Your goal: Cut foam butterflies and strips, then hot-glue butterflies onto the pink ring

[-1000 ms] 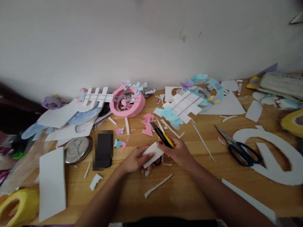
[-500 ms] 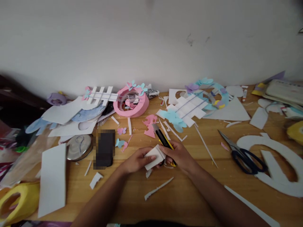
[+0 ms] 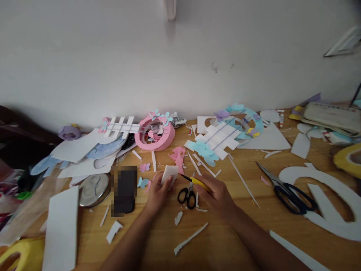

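Note:
My left hand (image 3: 158, 192) is closed around a small white foam piece (image 3: 170, 174), held above the wooden table with its face tilted up. In my right hand (image 3: 216, 192) is a yellow and black utility knife (image 3: 199, 183), its dark tip pointing left toward the foam piece. Whether the tip touches the foam I cannot tell. Beneath and between the hands lie small black-handled scissors (image 3: 187, 197). A pink paper scrap (image 3: 178, 156) lies just beyond the foam piece, and a torn white scrap (image 3: 178, 218) lies nearer to me.
Large scissors (image 3: 290, 194) rest beside a white foam ring (image 3: 341, 229) on the right. A dark phone (image 3: 126, 192) and a round metal tin (image 3: 94, 190) lie on the left. Behind stand a pink ring (image 3: 166, 141) and a blue ring (image 3: 261, 131) with paper butterflies.
My hands have moved apart, uncovering the small scissors. The foam piece has turned more upright, and the knife has swung from pointing away to pointing left. The view has tilted up.

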`<state>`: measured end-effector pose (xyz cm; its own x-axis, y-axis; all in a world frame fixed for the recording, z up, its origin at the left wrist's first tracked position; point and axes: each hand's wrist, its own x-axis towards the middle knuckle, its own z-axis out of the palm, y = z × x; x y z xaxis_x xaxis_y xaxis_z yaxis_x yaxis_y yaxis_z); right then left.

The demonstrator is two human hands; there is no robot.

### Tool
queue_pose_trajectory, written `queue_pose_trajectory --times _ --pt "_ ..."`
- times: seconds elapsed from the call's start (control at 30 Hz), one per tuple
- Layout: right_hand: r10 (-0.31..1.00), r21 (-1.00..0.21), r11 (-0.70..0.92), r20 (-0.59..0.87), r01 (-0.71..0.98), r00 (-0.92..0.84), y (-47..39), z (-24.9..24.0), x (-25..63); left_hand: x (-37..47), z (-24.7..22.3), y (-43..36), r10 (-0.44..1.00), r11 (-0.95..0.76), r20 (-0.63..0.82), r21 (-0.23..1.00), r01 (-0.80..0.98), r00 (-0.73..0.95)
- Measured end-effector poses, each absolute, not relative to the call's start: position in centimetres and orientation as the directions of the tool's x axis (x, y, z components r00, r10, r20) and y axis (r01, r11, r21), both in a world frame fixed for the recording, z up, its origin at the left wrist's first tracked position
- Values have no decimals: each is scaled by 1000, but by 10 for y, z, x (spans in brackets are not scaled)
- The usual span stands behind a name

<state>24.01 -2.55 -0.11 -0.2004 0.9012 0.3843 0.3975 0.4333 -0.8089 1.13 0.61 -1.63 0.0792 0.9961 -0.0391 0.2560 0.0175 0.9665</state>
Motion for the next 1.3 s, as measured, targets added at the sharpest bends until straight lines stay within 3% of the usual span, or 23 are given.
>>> queue_pose_trajectory --times 0.13,0.27,0.5,1.03,1.13,1.3 --pt "856 -648 516 412 560 -312 -25 2 239 8 -18 7 992 -94 57 925 369 109" --pt "852 -604 521 401 603 -335 -27 3 236 7 -15 7 964 -226 154 902 368 215" --pt "877 -667 481 374 569 -302 -26 1 237 6 -18 7 943 -262 174 913 312 283" --pt "932 -917 212 85 339 -352 -25 9 239 1 -16 0 963 -113 45 962 249 265" --pt "931 -907 237 110 349 -347 -26 8 238 0 -17 0 962 -112 47 967 230 269" --pt "907 -784 394 246 480 -342 -28 6 237 0 -18 2 973 -137 70 943 302 221"
